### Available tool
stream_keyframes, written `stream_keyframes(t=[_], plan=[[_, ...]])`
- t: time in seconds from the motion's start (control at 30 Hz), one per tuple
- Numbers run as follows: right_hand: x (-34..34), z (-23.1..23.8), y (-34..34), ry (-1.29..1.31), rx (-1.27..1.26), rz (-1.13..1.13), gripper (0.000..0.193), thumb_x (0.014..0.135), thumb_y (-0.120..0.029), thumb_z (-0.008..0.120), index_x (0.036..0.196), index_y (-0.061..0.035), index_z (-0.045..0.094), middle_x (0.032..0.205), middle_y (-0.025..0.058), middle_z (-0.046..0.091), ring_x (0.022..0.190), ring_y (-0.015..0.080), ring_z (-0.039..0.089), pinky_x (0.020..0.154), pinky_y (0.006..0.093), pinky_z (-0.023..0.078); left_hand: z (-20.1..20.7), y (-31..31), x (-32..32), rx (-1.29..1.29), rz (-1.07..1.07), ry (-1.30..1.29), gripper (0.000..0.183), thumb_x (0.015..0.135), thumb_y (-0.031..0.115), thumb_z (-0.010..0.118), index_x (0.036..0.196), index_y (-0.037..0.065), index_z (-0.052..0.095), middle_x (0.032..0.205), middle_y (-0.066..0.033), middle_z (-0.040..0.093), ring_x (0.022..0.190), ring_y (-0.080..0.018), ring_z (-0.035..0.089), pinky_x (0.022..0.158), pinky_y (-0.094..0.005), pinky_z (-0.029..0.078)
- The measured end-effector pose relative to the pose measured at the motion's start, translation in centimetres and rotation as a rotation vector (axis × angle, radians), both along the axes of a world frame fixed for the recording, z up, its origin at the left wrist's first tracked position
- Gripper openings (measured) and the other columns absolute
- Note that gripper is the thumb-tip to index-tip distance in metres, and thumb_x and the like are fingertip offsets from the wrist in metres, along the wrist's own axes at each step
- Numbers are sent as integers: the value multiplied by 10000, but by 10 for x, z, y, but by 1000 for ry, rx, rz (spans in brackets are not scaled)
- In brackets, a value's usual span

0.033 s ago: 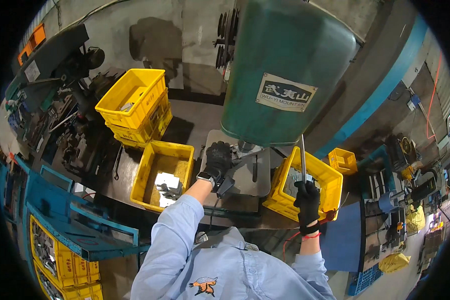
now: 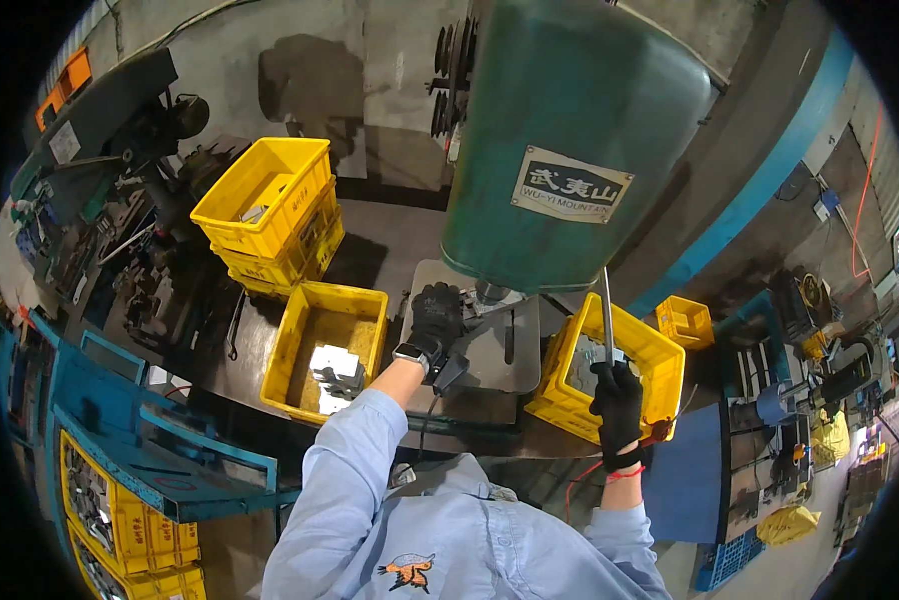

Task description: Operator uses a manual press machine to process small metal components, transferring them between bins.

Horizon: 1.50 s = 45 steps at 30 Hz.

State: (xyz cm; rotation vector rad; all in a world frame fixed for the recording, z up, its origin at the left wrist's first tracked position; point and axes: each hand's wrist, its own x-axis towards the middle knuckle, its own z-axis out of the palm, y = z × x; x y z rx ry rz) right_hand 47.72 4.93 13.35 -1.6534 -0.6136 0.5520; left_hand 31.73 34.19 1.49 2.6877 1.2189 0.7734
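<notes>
A large green drill press head (image 2: 580, 120) hangs over a grey metal worktable (image 2: 480, 365). My left hand (image 2: 438, 322), black-gloved, is closed at the left of the metal clamping piece (image 2: 495, 303) below the head. Its fingertips and whatever they grip are hidden. Wrapped in the fingers of my right hand (image 2: 618, 405), also gloved, is the lower end of a long steel lever (image 2: 607, 325) at the head's right side. That hand is above a yellow bin (image 2: 582, 408). A thin dark bar (image 2: 510, 338) lies on the worktable.
Left of my left hand, a yellow bin (image 2: 288, 345) holds silvery metal blocks (image 2: 338, 372). Stacked yellow bins (image 2: 305, 215) stand behind it. A blue metal rack (image 2: 210, 460) is at the near left. A small yellow bin (image 2: 685, 322) is at the right.
My right hand and the lever have shifted very slightly to the right. My left hand stays in place.
</notes>
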Motion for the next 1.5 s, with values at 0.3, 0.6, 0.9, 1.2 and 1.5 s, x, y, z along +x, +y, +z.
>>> stream_keyframes(t=[0.3, 0.6, 0.9, 1.2, 1.5], plan=[[-2, 25, -2, -49, -133, -14, 167, 1011, -219, 600, 994, -82, 693, 621, -39, 458, 469, 58, 434, 428, 229, 326, 34, -4, -33, -97, -125, 126, 532, 744, 484, 803, 1053, 72, 669, 946, -158, 669, 926, -332, 657, 791, -457, 530], [4, 5, 0, -45, -45, 21, 129, 999, -203, 643, 1005, -83, 689, 622, -38, 488, 456, 56, 436, 421, 247, 327, 32, -3, -55, -19, -209, -1, 465, 626, 337, 873, 956, 102, 644, 912, -151, 640, 873, -357, 622, 752, -477, 506], [11, -29, 5, -110, -25, -27, 130, 998, -203, 645, 1004, -80, 688, 652, -26, 550, 471, 51, 474, 428, 244, 345, 25, 9, -56, -11, -222, 70, 423, 686, 304, 822, 1005, 88, 648, 944, -157, 645, 906, -357, 634, 769, -471, 519], [21, -76, 22, -203, 4, -78, 173, 985, -220, 666, 925, -58, 652, 602, 11, 545, 469, 75, 507, 439, 279, 377, 33, 5, -58, -28, -222, 102, 549, 555, 315, 851, 1006, 86, 635, 957, -165, 631, 909, -368, 614, 793, -484, 513], [26, -101, 36, -166, 131, -117, 212, 971, -194, 697, 814, -74, 620, 589, -27, 498, 474, 62, 459, 442, 277, 328, 25, 4, -57, 32, -225, -30, 461, 631, 318, 798, 984, 68, 637, 892, -171, 629, 859, -363, 606, 784, -482, 494]])
